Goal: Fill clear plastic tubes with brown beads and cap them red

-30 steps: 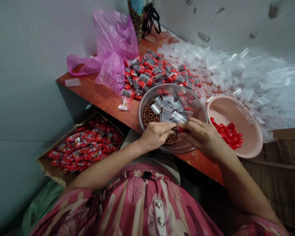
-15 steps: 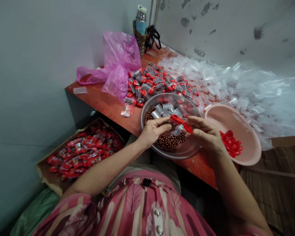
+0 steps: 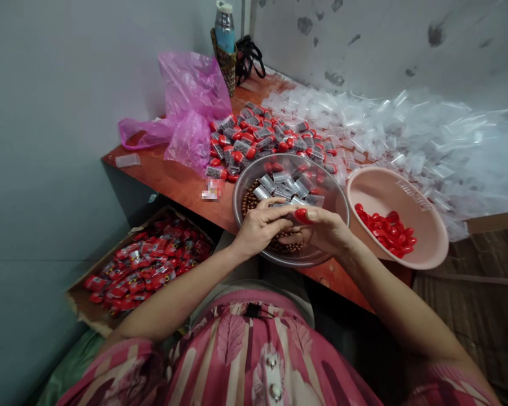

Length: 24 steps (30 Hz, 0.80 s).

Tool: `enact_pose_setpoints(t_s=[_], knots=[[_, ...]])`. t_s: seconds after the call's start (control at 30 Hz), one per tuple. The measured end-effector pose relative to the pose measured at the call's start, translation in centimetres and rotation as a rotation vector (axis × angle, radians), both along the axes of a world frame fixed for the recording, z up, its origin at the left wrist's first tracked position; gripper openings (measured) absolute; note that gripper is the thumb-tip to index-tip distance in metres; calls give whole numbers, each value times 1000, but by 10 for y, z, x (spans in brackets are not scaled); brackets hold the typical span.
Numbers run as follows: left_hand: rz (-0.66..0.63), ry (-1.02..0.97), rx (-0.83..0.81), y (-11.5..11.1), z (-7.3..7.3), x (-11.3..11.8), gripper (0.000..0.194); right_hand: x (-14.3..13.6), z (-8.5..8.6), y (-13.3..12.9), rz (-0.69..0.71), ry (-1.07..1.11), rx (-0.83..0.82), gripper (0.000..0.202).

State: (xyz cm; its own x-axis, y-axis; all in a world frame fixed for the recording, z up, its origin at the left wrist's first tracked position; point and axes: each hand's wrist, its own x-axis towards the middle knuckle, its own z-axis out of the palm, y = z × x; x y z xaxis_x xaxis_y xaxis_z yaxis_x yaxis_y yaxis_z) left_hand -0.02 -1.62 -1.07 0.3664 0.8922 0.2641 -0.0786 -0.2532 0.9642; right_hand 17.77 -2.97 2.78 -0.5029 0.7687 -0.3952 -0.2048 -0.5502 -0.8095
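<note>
Over the grey bowl (image 3: 238,211), my left hand (image 3: 258,226) grips a small clear container, mostly hidden by the fingers. A red cap (image 3: 302,216) sits at the container's right end. My right hand (image 3: 328,230) presses its thumb and fingers on that cap. Inside the bowl are brown beads (image 3: 249,200) and several clear plastic containers (image 3: 283,183). To the right, a pink basin (image 3: 434,242) holds loose red caps (image 3: 387,232).
Behind the bowl lie red-capped filled containers (image 3: 262,135), with a wide heap of clear containers (image 3: 406,129) to the right. A pink plastic bag (image 3: 195,96) and a flask (image 3: 224,31) are at the back left. A carton (image 3: 78,293) of red packets stands lower left.
My right hand has moved left and closed onto the red cap, which was hinged open before and now looks folded. The view has shifted slightly.
</note>
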Motion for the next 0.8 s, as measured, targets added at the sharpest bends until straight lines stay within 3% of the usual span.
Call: enact_pose_setpoints(t_s=[0.17,0.3,0.4,0.53,0.67,0.8], knots=[[21,56,58,-2,-2,-2,31,-16,-6,-3,-174,-27,42,38],[68,123,43,1,-5,0,35,-14,-4,8,-166,-81,58,28],[127,51,-12,5,-9,2,50,-9,1,38,-252,-144,130,31],[147,41,-70,7,-10,1,49,-1,13,101,-542,-129,185,61],[150,150,-60,7,-7,-3,41,32,28,135,-650,-182,141,76],[148,184,-46,6,-4,-2,38,108,27,111,-666,-468,345,69]])
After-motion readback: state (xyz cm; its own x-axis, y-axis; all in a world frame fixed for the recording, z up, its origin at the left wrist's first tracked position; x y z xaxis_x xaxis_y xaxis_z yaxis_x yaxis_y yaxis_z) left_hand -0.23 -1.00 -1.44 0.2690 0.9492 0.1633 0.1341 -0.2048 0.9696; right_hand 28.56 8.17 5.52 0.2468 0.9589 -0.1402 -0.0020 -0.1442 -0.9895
